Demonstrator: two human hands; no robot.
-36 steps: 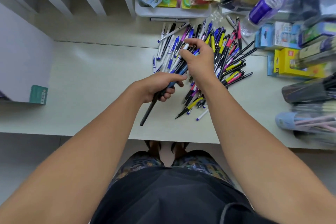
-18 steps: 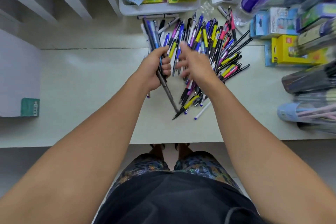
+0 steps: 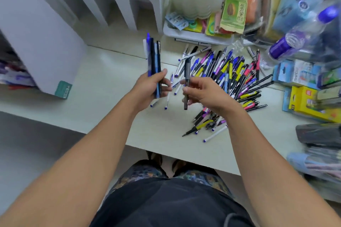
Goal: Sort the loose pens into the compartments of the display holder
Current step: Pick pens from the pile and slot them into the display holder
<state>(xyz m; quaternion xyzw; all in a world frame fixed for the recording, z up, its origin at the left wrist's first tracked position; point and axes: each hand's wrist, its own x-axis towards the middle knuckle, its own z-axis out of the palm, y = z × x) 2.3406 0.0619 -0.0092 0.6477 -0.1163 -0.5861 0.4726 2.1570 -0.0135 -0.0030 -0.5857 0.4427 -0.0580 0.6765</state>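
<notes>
Pens (image 3: 230, 72) heaped loose near the far right part of the surface (image 3: 103, 79), just this side of a white tray (image 3: 184, 32) crammed with packets. Only one view to go through, the head camera.

Left hands-half first: left hand (image 3: 147, 88) curled round a bundle (image 3: 154, 57) of blue and dark pens, held upright, tips pointing to the far edge. Right hand (image 3: 201, 92) pinching a single grey pen (image 3: 186, 83) between thumb and fingers, upright too, lifted just clear of the heap and just beside the bundle without touching it.

Holder (image 3: 103, 5) white, arched slots along its front, standing at the far left of the surface; nothing seen inside the slots from here. Yellow box (image 3: 310, 103) and bottle (image 3: 302, 33) along the right edge, blurred.

Changed over the last second: grey pen passed out of the left fist into the right fingers; bundle swung from flat and sideways to standing straight; both hands drawn back from the heap toward the middle of the surface; view tilted so more of the holder shows.

Meaning for the task, as a judgement: gathering of one kind looks finished, odd pen split off from the matching set. Likely next, bundle carried left to one slot, grey pen to another or back to the heap. Most of the heap not yet sorted.
</notes>
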